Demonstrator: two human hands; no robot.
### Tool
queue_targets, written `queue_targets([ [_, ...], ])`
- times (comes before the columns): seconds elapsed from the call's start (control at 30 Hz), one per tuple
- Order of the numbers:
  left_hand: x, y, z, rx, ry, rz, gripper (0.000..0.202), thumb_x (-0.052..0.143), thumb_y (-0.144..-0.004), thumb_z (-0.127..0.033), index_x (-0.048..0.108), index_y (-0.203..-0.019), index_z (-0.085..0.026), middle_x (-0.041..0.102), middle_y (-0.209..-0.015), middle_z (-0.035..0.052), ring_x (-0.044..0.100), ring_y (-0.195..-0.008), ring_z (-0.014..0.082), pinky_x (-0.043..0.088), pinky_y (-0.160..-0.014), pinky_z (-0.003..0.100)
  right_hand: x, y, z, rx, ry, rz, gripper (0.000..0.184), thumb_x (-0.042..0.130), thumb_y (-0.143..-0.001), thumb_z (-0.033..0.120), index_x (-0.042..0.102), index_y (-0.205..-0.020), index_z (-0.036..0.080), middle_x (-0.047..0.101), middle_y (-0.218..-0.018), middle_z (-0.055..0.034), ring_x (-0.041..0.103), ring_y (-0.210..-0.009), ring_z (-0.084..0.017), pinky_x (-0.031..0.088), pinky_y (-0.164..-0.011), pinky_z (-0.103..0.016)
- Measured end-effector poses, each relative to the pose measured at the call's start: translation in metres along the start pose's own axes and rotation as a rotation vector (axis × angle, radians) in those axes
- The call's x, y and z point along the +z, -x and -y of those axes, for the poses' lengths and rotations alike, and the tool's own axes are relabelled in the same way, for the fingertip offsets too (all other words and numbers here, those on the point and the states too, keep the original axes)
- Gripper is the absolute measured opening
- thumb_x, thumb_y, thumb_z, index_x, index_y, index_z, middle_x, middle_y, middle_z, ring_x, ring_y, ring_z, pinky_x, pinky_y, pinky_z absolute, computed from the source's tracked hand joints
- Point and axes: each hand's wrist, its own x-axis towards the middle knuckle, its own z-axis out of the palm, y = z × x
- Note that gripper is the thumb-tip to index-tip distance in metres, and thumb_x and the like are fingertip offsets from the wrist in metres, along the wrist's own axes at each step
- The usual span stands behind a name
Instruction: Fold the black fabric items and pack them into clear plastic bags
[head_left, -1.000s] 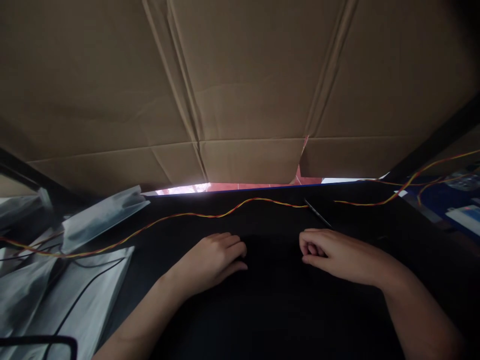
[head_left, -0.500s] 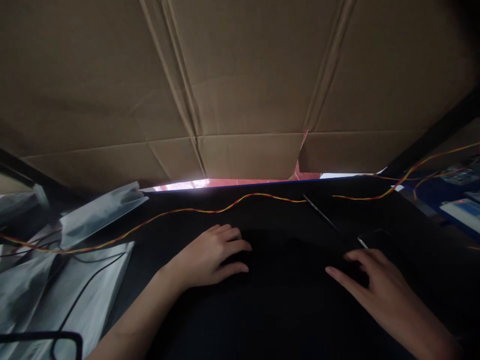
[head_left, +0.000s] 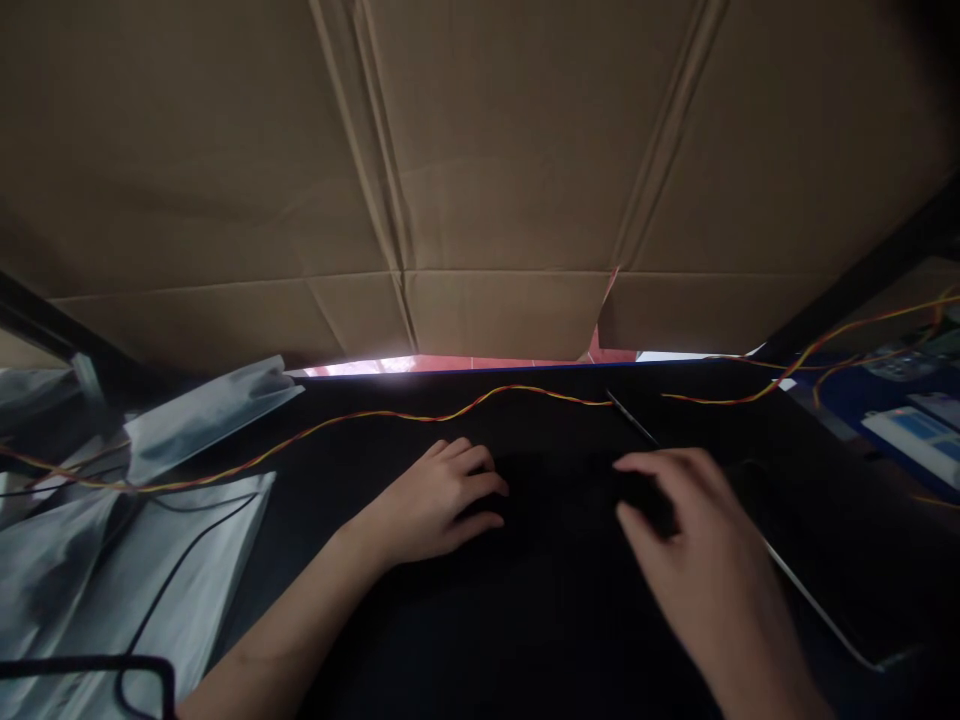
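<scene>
While the left hand (head_left: 442, 503) and right hand (head_left: 694, 535) face each other over a black table (head_left: 540, 640), handling looks barely begun: neither shows anything held, and what is left cannot be told. The left fingers bend close together, thumb apart; the right thumb and index finger gape, the others hidden. Just beside the right hand is a flat, dark slab (head_left: 832, 565) with a thin, pale edge. Beyond: a slim rod (head_left: 632, 417), red-and-yellow twisted wire (head_left: 382, 415). Left: crinkled, translucent pouches (head_left: 210, 415). Behind: creased brown cardboard (head_left: 510, 190).
</scene>
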Motion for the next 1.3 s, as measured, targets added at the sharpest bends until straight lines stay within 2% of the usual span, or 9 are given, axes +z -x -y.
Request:
queue_targets([
  [0.13, 0.003, -0.001, -0.002, 0.016, -0.024, -0.024, 0.016, 0.071, -0.102, -0.034, 0.074, -0.115, -0.025, 0.068, -0.112, 0.0045, 0.061, -0.1, 0.0231, 0.044, -0.087, 0.037, 0.031, 0.003, 0.022, -0.146, 0.109, 0.158, 0.046, 0.057, -0.09, 0.011, 0.068, -0.13, 0.031, 0.07, -0.12, -0.0096, 0.068, -0.109, -0.034, 0.06, -0.09, -0.051],
  [0.27, 0.001, 0.0, -0.001, 0.014, -0.042, -0.035, 0.016, 0.072, -0.102, -0.034, 0.074, -0.114, -0.025, 0.068, -0.111, 0.0048, 0.061, -0.099, 0.0235, 0.041, -0.085, 0.037, 0.024, 0.008, 0.017, -0.204, -0.105, 0.355, 0.043, 0.056, -0.102, 0.022, 0.064, -0.142, 0.035, 0.071, -0.129, -0.0051, 0.067, -0.117, -0.029, 0.057, -0.102, -0.051],
  [0.37, -0.001, 0.0, 0.0, 0.021, -0.051, -0.032, 0.017, 0.072, -0.102, -0.035, 0.074, -0.115, -0.024, 0.068, -0.112, 0.0051, 0.061, -0.099, 0.0238, 0.04, -0.088, 0.039, 0.006, 0.012, -0.001, -0.103, -0.31, 0.146, 0.024, 0.055, -0.108, 0.035, 0.071, -0.126, 0.034, 0.07, -0.132, -0.005, 0.067, -0.121, -0.026, 0.056, -0.102, -0.042],
  [0.47, -0.003, 0.0, -0.001, 0.039, -0.062, -0.034, 0.017, 0.068, -0.105, -0.036, 0.073, -0.116, -0.024, 0.067, -0.112, 0.0054, 0.06, -0.1, 0.0233, 0.04, -0.089, 0.039, 0.002, 0.011, -0.023, 0.104, -0.249, -0.088, 0.024, 0.058, -0.105, 0.045, 0.072, -0.112, 0.028, 0.072, -0.117, -0.0083, 0.07, -0.103, -0.027, 0.058, -0.084, -0.04],
  [0.63, -0.002, -0.001, -0.001, 0.061, -0.083, -0.031, 0.014, 0.068, -0.105, -0.034, 0.073, -0.113, -0.024, 0.068, -0.109, 0.0049, 0.06, -0.099, 0.0232, 0.039, -0.088, 0.038, 0.028, 0.008, -0.025, 0.196, -0.024, 0.21, 0.039, 0.065, -0.096, 0.059, 0.069, -0.115, 0.025, 0.072, -0.118, -0.0098, 0.071, -0.1, -0.031, 0.058, -0.084, -0.046],
  [0.8, 0.001, -0.001, -0.001, 0.066, -0.065, -0.022, 0.013, 0.07, -0.103, -0.033, 0.072, -0.113, -0.024, 0.07, -0.11, 0.005, 0.061, -0.099, 0.0237, 0.039, -0.087, 0.038, 0.042, 0.003, 0.001, 0.139, 0.129, 0.205, 0.025, 0.062, -0.094, 0.049, 0.059, -0.104, 0.026, 0.071, -0.102, -0.0088, 0.071, -0.097, -0.034, 0.055, -0.077, -0.046],
  [0.97, -0.007, 0.0, -0.002, 0.002, 0.034, -0.101, 0.016, 0.063, -0.108, -0.037, 0.073, -0.113, -0.025, 0.07, -0.108, 0.0033, 0.061, -0.098, 0.022, 0.041, -0.089, 0.038, 0.04, -0.005, 0.009, 0.193, -0.05, 0.231, 0.016, 0.06, -0.091, 0.036, 0.052, -0.102, 0.028, 0.07, -0.102, -0.0044, 0.073, -0.089, -0.028, 0.054, -0.074, -0.039],
  [1.13, -0.011, 0.001, 0.0, -0.056, 0.128, -0.084, 0.025, 0.073, -0.101, -0.042, 0.072, -0.12, -0.026, 0.068, -0.114, 0.0043, 0.063, -0.107, 0.0248, 0.045, -0.097, 0.041, 0.039, -0.005, 0.001, 0.246, -0.252, 0.191, 0.026, 0.063, -0.094, 0.043, 0.057, -0.113, 0.027, 0.071, -0.118, -0.0075, 0.073, -0.104, -0.028, 0.058, -0.086, -0.041],
  [1.3, -0.008, 0.004, 0.005, -0.075, 0.12, 0.037, 0.035, 0.083, -0.094, -0.035, 0.072, -0.127, -0.03, 0.065, -0.126, 0.0053, 0.062, -0.114, 0.0272, 0.048, -0.1, 0.044, 0.04, 0.002, -0.017, 0.282, -0.05, 0.162, 0.047, 0.062, -0.097, 0.055, 0.06, -0.133, 0.026, 0.071, -0.122, -0.0118, 0.07, -0.106, -0.034, 0.057, -0.088, -0.049],
])
